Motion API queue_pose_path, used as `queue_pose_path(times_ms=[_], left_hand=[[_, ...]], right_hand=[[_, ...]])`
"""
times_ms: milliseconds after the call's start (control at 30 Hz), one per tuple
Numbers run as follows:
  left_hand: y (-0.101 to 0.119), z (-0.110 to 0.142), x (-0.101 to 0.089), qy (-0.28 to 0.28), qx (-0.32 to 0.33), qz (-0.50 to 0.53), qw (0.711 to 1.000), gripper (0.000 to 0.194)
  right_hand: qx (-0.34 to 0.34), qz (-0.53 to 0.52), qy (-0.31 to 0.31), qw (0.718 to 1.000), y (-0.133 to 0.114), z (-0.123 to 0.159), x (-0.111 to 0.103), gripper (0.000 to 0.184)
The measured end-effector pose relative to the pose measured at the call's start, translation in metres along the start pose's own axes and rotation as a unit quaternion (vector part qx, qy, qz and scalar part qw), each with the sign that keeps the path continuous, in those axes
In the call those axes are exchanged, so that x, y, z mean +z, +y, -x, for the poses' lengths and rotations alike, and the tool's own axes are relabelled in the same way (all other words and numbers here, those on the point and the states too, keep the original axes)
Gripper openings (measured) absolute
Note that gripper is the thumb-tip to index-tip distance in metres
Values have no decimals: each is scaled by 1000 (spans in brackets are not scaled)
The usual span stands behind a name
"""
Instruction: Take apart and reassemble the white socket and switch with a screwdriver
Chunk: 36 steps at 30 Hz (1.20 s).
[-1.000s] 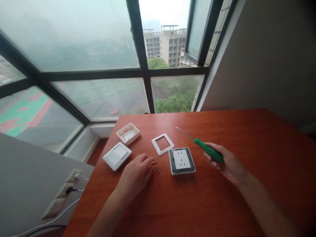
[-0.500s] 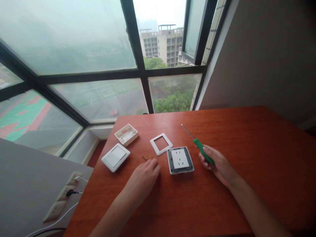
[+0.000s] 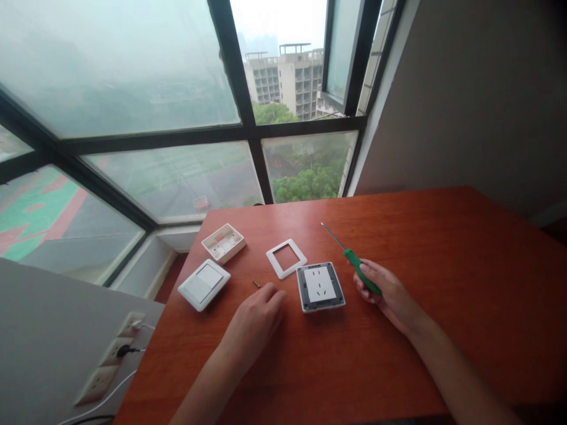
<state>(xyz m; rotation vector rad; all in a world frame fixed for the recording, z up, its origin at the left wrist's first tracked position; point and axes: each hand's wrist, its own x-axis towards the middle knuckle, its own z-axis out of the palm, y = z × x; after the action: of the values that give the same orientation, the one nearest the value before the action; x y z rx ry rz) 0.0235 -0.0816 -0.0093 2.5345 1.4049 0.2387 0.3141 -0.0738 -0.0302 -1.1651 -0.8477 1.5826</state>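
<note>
Left hand [image 3: 257,316] has slid right over one screw — knuckles down, grip unclear; the other screw [image 3: 256,284] lies just beyond it. Right hand [image 3: 385,292] still grasps the screwdriver [image 3: 354,262], socket [image 3: 319,287] between them.

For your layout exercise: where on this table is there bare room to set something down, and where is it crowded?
Bare: the table right of the screwdriver, and the near strip between both forearms. Crowded: the far-left corner, with box, switch, frame, socket, screw and left hand.
</note>
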Motion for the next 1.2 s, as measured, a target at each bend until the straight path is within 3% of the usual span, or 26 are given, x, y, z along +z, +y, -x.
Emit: queue_pose_path(times_ms=[167, 267, 467, 1200], left_hand=[[9, -14, -6, 130, -11, 174, 976, 12], [16, -26, -8, 163, -12, 223, 961, 9], [20, -39, -1, 149, 5, 189, 971, 13], [19, -41, 1, 120, 12, 121, 985, 19]], right_hand=[[-1, 4, -1, 1000, 1, 1, 0, 29], [0, 6, 2, 1000, 0, 2, 0, 30], [1, 13, 6, 1000, 0, 2, 1, 35], [-8, 37, 4, 999, 1, 3, 3, 36]])
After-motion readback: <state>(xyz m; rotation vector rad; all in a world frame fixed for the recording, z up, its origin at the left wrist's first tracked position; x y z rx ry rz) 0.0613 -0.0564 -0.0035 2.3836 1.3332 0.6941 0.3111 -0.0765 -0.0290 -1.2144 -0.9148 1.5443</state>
